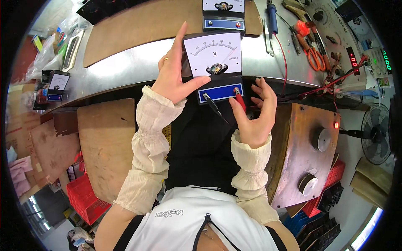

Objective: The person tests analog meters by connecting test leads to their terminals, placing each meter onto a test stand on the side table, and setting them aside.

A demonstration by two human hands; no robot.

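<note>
One left hand (172, 79): clasping boxy, smooth-faced meter (212, 47)
Right hand (256, 121): fingers loosely parted (thumb beside slim red clip (240, 98))
Sleeves (151, 146): crinkled cloth

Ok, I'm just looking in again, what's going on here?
A person's left hand holds a voltmeter by its left side, at the edge of the metal bench. A black clip is at the meter's left terminal and a red clip at the right one. The right hand is open beside the red clip, its thumb touching or very near it. A second meter sits just beyond.
</note>
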